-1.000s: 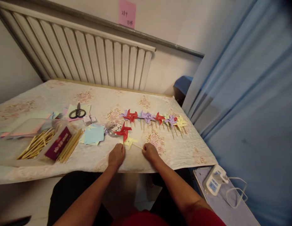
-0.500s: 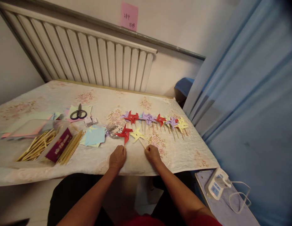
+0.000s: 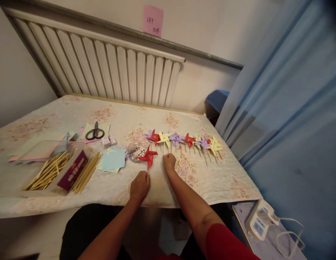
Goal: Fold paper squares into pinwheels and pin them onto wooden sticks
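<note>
Right grip [image 3: 170,162] pinching yellow pinwheel [image 3: 164,138] by stick; long axis runs outward, head just beyond grip, overlapping pinwheel row [image 3: 176,139] in view. Right hand nearer row. Left grip [image 3: 140,186] pinching red pinwheel [image 3: 147,157], head beyond.

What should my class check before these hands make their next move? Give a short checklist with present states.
1. Left hand gripping a red pinwheel: ok.
2. Right hand gripping a yellow pinwheel: ok.
3. Yellow pinwheel free of the row of pinwheels: cannot tell; they overlap in view.
4. Red pinwheel free of the clear bowl: cannot tell; they overlap in view.
5. Scissors away from both hands: ok.
</note>
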`<state>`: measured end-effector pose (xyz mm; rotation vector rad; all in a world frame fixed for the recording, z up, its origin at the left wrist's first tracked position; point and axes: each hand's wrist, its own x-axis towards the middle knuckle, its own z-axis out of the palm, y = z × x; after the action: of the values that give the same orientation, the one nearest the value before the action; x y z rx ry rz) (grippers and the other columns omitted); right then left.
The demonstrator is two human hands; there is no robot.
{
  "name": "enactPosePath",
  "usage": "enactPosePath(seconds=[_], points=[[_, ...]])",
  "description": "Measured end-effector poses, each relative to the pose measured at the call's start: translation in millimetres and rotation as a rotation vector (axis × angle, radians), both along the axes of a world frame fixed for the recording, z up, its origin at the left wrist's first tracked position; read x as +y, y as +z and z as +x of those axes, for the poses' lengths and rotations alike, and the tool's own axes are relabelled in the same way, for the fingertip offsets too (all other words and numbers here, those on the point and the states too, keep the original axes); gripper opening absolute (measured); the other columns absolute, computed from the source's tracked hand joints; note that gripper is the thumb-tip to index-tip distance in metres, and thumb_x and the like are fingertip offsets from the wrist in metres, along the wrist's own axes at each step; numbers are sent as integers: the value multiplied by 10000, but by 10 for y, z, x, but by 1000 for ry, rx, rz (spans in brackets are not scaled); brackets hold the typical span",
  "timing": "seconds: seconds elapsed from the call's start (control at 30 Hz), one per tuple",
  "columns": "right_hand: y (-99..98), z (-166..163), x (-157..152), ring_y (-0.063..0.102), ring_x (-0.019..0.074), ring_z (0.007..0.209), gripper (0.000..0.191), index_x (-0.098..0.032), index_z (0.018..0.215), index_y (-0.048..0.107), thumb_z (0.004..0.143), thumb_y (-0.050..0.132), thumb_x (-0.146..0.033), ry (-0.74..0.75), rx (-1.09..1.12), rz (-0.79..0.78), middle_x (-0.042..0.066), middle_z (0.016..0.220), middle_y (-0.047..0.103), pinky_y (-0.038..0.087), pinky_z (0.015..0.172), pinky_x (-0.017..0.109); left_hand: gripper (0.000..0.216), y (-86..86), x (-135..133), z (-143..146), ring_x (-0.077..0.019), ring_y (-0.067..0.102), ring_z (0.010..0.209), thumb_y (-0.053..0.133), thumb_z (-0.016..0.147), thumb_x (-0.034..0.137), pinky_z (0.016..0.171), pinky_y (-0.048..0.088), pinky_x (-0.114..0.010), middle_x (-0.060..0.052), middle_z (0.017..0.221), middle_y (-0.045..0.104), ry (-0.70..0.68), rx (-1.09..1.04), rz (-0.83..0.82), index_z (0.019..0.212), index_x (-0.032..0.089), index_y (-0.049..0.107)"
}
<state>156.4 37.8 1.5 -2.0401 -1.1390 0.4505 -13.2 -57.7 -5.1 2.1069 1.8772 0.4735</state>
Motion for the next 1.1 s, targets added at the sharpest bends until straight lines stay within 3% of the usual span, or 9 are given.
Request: enactPosePath(seconds=[0.47,0.73,1.1], points=[[-26,12,382,686,265,801,230,-125,821,732,803,504,-97,-19,-77,-84,165,799,724,458,682,312,207,-10,-3,-14,-197,614,863,364,999,278,730,372,-310,-68,948,640,5,-32,-24,896,211,530],[-51,28,411,684,262,808,228,-140,839,731,829,504,-118,-20,-107,-70,158,784,714,448,657,301,211,-11,-15,-17,-201,612,849,363,996,276,725,373,-317,-71,946,643,11,-47,-18,891,211,534],[-36,-9,285,656,272,883,169,-157,888,672,827,513,-157,-4,-85,-44,153,882,711,442,740,311,218,-35,-4,-11,-202,608,851,358,1002,292,719,369,-317,-72,953,637,7,-38,-7,905,210,535]])
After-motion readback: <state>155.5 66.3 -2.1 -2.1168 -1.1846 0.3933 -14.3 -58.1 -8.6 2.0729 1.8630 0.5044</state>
